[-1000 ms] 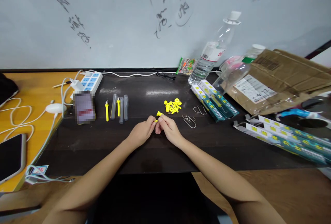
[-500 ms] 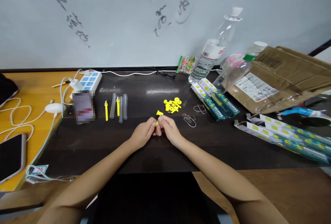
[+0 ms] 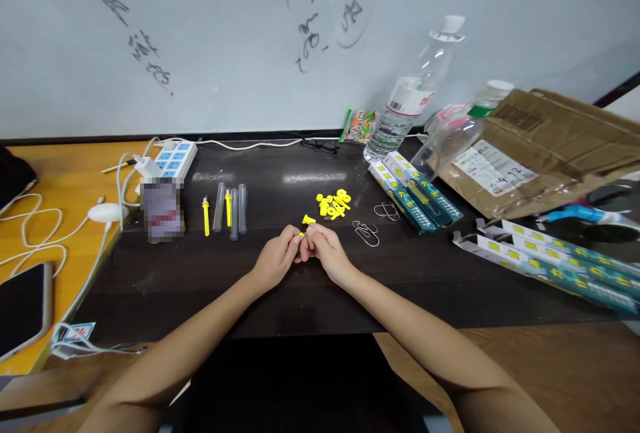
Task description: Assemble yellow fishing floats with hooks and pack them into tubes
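My left hand [image 3: 273,259] and my right hand [image 3: 326,251] meet over the middle of the dark table [image 3: 200,286], fingers pinched together on a small yellow plastic part [image 3: 301,235] between them. Just beyond the fingertips lies another yellow piece [image 3: 309,220], and behind it a pile of several yellow parts [image 3: 334,204]. To the left lie grey tubes [image 3: 237,209] and yellow sticks [image 3: 205,215]. Wire clips [image 3: 367,231] lie to the right of my hands.
A power strip [image 3: 175,157] and cables sit at the back left, a phone [image 3: 23,309] on the orange table. Green and white packs [image 3: 415,194], more packs [image 3: 550,259], water bottles [image 3: 405,103] and a cardboard parcel [image 3: 540,146] fill the right side.
Both hands stay pinched on the small yellow part; the fingers shifted slightly around it. The view moved a little.
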The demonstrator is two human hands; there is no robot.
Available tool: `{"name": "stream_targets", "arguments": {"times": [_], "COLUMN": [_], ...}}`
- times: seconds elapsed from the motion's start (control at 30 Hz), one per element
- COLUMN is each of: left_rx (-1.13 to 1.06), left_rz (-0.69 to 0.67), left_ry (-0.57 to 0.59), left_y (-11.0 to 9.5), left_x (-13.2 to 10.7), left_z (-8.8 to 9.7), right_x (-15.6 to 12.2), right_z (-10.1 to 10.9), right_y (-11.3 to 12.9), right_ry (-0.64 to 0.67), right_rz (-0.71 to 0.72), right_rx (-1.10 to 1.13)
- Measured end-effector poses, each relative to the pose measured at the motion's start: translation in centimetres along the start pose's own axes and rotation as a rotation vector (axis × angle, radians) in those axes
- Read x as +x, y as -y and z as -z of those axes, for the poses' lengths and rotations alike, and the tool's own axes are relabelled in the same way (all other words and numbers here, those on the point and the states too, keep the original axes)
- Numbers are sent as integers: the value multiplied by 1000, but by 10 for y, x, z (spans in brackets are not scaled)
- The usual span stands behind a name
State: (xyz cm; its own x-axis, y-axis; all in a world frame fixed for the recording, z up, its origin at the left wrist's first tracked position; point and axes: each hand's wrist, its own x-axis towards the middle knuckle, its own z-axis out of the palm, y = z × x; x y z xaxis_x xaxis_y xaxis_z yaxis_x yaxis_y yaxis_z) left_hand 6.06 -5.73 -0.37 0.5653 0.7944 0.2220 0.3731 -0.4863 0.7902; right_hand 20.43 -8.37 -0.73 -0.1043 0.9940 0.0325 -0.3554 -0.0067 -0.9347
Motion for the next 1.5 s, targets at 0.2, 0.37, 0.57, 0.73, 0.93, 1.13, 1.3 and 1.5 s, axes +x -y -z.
{"name": "stream_targets", "arguments": {"times": [0.2,0.37,0.57,0.73,0.93,1.13,1.3,1.5], "left_rx": [70,156,253,143,102,37,-52,-276], "left_rz": [-58,-80,-5,-4,19,32,46,55], "left_ry": [-4,74,128,99,103,103,38,-137], "left_y": [4,7,5,-1,-2,-1,-3,-1], "left_x": [0,2,2,2,3,2,3,7], "left_z": [2,6,5,6,7,4,3,1], "right_x": [0,1,0,0,0,1,2,7], "right_z": [0,2,2,1,1,1,1,1], "right_y": [-2,-3,-1,-1,-2,0,0,-2], "right_ry": [-1,14,17,12,8,10,11,-19], "right_rz": [-60,-62,35,75,41,9,2,14], "right_rx": [130,97,-128,-188,-166,-165,-104,-56]}}
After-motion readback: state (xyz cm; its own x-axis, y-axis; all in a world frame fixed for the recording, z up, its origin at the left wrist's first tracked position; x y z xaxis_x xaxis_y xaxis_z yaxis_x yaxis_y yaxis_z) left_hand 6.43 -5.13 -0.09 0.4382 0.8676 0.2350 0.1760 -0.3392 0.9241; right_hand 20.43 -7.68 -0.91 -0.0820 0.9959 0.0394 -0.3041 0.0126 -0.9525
